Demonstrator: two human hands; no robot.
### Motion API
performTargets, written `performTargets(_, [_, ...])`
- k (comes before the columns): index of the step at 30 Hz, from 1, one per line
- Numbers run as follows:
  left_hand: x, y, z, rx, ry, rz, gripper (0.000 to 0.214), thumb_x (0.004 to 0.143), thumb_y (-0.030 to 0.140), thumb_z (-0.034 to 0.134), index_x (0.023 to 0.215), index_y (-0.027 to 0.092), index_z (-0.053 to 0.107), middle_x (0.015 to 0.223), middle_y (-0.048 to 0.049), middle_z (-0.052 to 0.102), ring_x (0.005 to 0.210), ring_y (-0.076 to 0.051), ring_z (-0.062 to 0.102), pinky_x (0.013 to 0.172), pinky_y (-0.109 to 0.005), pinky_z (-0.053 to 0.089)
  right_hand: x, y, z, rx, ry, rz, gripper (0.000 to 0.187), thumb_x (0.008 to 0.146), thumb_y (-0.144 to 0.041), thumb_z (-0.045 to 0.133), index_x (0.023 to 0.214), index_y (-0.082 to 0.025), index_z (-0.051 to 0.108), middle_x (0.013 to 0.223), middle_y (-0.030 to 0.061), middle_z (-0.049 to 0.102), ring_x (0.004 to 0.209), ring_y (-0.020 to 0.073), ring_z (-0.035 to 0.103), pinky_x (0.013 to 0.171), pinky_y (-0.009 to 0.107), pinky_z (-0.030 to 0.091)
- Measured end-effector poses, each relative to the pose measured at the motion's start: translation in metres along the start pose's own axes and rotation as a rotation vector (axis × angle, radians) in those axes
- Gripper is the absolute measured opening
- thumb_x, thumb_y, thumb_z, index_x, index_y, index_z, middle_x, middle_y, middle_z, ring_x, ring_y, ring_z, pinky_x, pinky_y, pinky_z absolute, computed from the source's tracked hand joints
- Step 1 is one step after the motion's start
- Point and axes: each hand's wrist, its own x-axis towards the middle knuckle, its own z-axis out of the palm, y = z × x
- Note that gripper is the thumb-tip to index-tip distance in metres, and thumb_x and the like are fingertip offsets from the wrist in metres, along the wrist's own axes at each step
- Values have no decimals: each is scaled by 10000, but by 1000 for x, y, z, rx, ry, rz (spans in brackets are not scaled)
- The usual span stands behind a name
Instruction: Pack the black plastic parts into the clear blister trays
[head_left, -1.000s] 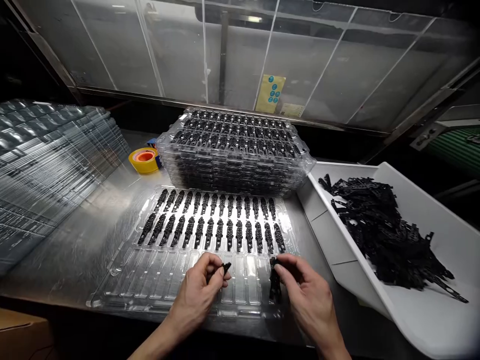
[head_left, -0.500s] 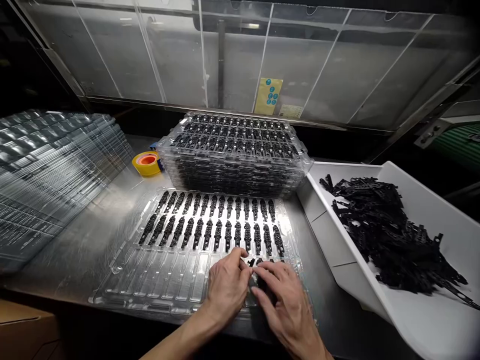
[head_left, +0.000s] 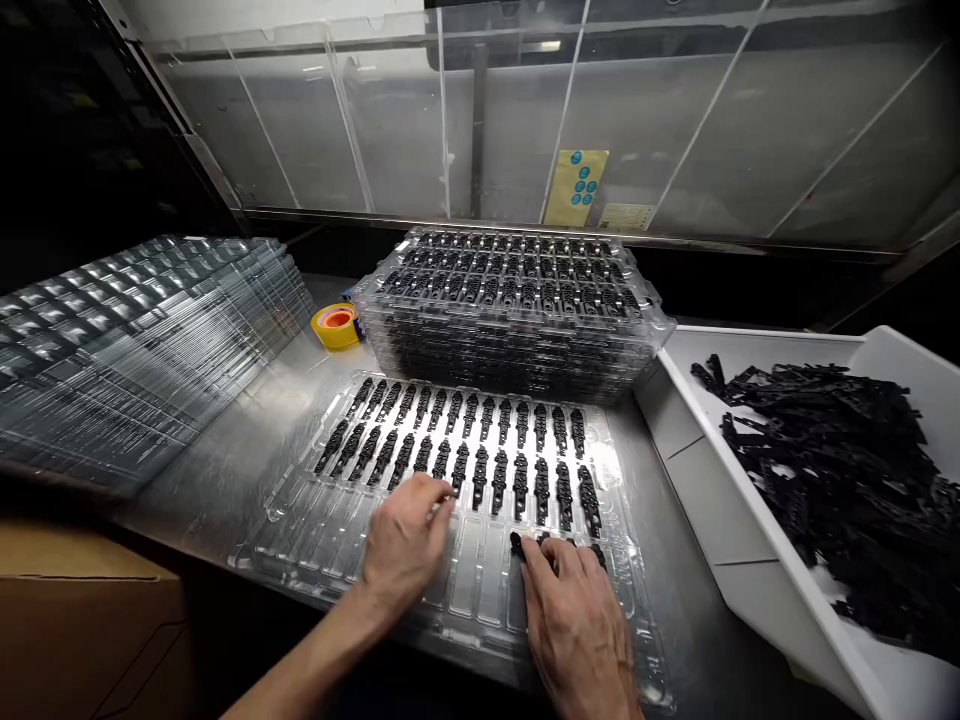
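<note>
A clear plastic tray (head_left: 315,545) lies on the metal bench in front of me. Its two far rows hold black plastic parts (head_left: 480,455); most pockets of the near row are bare. My right hand (head_left: 574,620) lies flat on the near row's right end, fingers stretched out over black parts (head_left: 517,545) set in the pockets there. My left hand (head_left: 405,545) rests on the middle of the near row, fingers curled down onto the tray; whether they hold anything is hidden.
A stack of filled clear trays (head_left: 514,305) stands behind the open tray. A white bin (head_left: 705,500) heaped with loose black parts (head_left: 840,470) is at the right. Empty clear trays (head_left: 127,350) lean at the left, beside a yellow tape roll (head_left: 336,325). A cardboard box (head_left: 82,620) sits at lower left.
Both hands have come down from holding parts above the near row to pressing on the tray. The left hand slid left; the right pressed parts into the right-end pockets. The camera shifted left.
</note>
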Motion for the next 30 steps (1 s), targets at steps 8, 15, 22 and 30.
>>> performTargets(8, [16,-30,-19,319,-126,64,155,855,137,560,888,154,711,844,-65,630,801,-204,554,654,-305,487,1,-7,4,-74,-3,61,198,903,-104,418,973,-185,584,871,63,552,759,191,498,617,304,399])
performTargets(15, [28,-27,-15,363,-198,88,232,871,104,509,1005,154,692,939,-79,616,890,-218,517,730,-321,480,8,-13,-2,50,-157,6,172,923,-227,424,1024,-202,560,923,78,538,816,219,520,647,330,465])
performTargets(22, [43,-33,-15,360,-245,122,261,791,54,572,992,184,675,949,-66,603,927,-220,512,709,-314,485,12,-1,-10,121,-214,17,223,894,-164,439,1072,-234,554,985,70,538,864,211,528,685,324,489])
performTargets(30, [25,-35,-16,239,-25,236,216,855,86,481,988,144,641,876,-73,607,817,-202,535,642,-308,492,17,-4,-14,70,-104,-3,220,887,-183,464,1050,-215,608,962,82,582,858,226,558,682,362,504])
